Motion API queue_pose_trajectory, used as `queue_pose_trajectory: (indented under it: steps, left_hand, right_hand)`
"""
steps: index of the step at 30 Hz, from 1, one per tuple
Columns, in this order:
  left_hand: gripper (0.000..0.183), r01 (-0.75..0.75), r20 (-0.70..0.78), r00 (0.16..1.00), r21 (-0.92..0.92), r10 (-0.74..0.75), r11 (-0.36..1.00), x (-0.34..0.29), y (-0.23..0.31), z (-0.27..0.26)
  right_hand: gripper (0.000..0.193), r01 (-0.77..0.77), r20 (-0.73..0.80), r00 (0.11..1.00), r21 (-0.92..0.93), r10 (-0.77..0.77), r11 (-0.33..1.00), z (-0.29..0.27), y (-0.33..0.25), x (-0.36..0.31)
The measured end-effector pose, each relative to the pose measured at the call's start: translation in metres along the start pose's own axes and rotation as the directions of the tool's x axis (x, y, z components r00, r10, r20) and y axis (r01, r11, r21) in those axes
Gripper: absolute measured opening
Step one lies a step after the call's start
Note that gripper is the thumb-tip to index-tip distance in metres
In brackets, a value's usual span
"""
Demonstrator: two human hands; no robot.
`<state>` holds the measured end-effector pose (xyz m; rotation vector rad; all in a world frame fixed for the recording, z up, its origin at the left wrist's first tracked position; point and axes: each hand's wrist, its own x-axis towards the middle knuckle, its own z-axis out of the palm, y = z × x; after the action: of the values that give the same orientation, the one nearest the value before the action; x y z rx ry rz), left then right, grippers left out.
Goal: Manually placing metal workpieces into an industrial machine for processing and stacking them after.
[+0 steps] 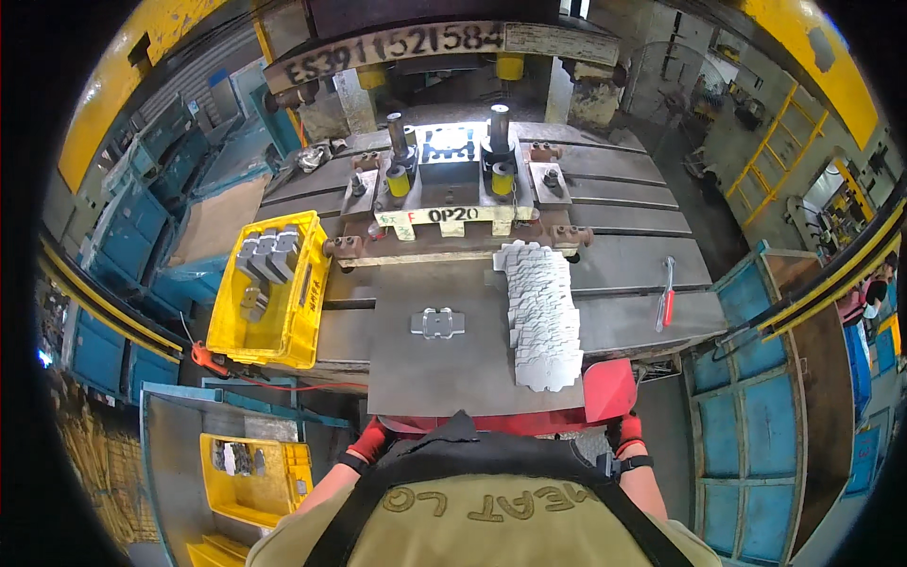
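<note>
I've got both red-gloved hands low at the near edge of the bench. Left hand (pixel 371 439) is partly hidden by the edge and apron; can't tell if it's open or closed. Right hand (pixel 628 433) sits just below the red flap (pixel 611 387), fingers unreadable, so can't tell there either. I see nothing clearly held.

Step, my judgement: a pause between part handlings, with nobody touching the plates. From here, the next move would call for a hand to come up over the edge and forward, with a careful fingertip lift, since thin flat metal likely gives little to grab.

Metal plate (pixel 437 323): lies alone, flat on the steel sheet (pixel 406 373), ahead and slightly right of the left hand, not touching it. Grey, dull shine, notched outline with tabs at the ends, and what looks like a raised contour in the middle.

Row of plates (pixel 543 317): ahead and left of the right hand, overlapping like shingles, paler, jagged-edged. Press die (pixel 453 194): well ahead of both hands. Yellow bin (pixel 309 317) with more grey parts inside: ahead and left of the left hand.
</note>
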<state>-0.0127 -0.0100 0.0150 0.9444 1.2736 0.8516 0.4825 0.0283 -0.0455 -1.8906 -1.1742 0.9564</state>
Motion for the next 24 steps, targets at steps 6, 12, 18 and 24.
queue_pose_trajectory:
  steps: [6, 12, 18, 24]
  left_hand:
    - [0.034, -0.043, -0.053, 0.998, 0.022, 0.045, 0.999, 0.000, -0.002, -0.004]
    - [0.033, -0.088, -0.074, 0.993, 0.035, 0.090, 0.996, 0.002, -0.004, -0.006]
    - [0.032, -0.123, -0.070, 0.989, 0.058, 0.127, 0.991, 0.005, -0.002, -0.007]
    - [0.031, -0.156, -0.061, 0.985, 0.077, 0.161, 0.985, 0.003, -0.002, -0.011]
  right_hand:
    - [0.027, -0.173, -0.071, 0.981, 0.118, 0.182, 0.978, 0.016, 0.015, 0.021]
    - [0.025, -0.204, -0.078, 0.974, 0.114, 0.213, 0.972, 0.014, 0.005, 0.019]
    - [0.022, -0.212, -0.049, 0.975, 0.079, 0.216, 0.974, 0.011, -0.036, 0.005]
    - [0.019, -0.371, -0.022, 0.914, 0.355, 0.405, 0.858, 0.010, -0.085, -0.009]
